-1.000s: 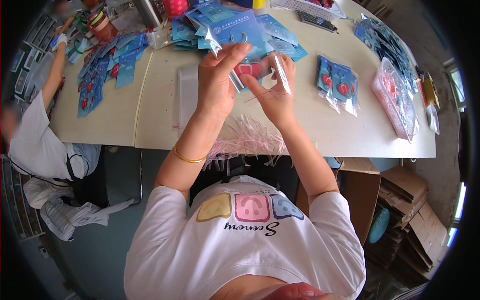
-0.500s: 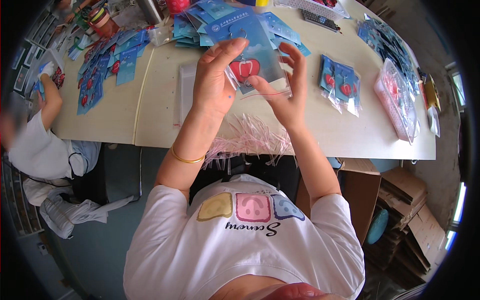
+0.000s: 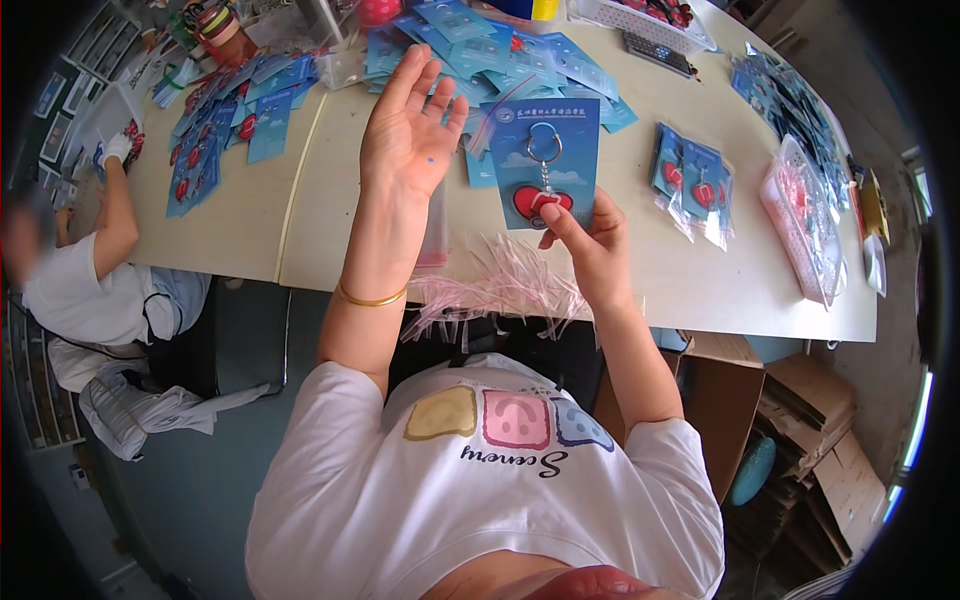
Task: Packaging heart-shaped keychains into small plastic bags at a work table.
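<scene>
My right hand (image 3: 592, 240) is closed on a blue card (image 3: 566, 150), its thumb over the lower edge. Fixed to that card is a keychain with a metal ring (image 3: 544, 143), a short chain and a red pendant (image 3: 530, 202), partly covered by the thumb. My left hand (image 3: 412, 130) is raised to the left of the card, palm showing, fingers apart, holding nothing. Between that hand and the card is a clear bag strip with a red edge (image 3: 484, 132); whether anything holds it I cannot tell. Many blue cards (image 3: 480, 50) lie in a heap beyond.
Shredded pink strips (image 3: 500, 280) lie at the table's near edge, by a clear bag stack (image 3: 434, 235). Bagged cards (image 3: 690, 180) and a pink basket (image 3: 795, 220) are at right. More cards (image 3: 205, 150) lie left, near a co-worker (image 3: 110, 240). A cardboard box (image 3: 715, 400) stands below.
My left hand has let go and moved up and left, its fingers opening. My right hand now holds the card lower and alone; the clear bag no longer covers the card.
</scene>
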Demonstrator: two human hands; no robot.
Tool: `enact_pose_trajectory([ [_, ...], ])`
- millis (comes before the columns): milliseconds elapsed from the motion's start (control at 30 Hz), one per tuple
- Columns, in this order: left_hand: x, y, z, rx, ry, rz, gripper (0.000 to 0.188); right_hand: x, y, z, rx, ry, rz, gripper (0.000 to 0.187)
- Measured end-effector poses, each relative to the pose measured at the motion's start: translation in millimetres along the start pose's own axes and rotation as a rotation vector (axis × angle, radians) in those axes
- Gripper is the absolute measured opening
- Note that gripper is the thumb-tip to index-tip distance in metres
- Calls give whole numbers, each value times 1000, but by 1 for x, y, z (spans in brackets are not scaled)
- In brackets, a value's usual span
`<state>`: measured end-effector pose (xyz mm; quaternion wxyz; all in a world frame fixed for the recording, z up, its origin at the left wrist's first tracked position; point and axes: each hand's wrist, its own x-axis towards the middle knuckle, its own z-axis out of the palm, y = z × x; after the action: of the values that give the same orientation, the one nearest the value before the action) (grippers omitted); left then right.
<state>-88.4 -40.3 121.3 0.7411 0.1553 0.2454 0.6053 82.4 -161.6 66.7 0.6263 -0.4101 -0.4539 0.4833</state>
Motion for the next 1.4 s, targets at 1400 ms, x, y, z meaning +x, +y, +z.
enact_pose_trajectory([
  [1400, -23, -16, -8, 507, -426, 24, 14, 22, -17, 2, 22, -229, 11, 25],
])
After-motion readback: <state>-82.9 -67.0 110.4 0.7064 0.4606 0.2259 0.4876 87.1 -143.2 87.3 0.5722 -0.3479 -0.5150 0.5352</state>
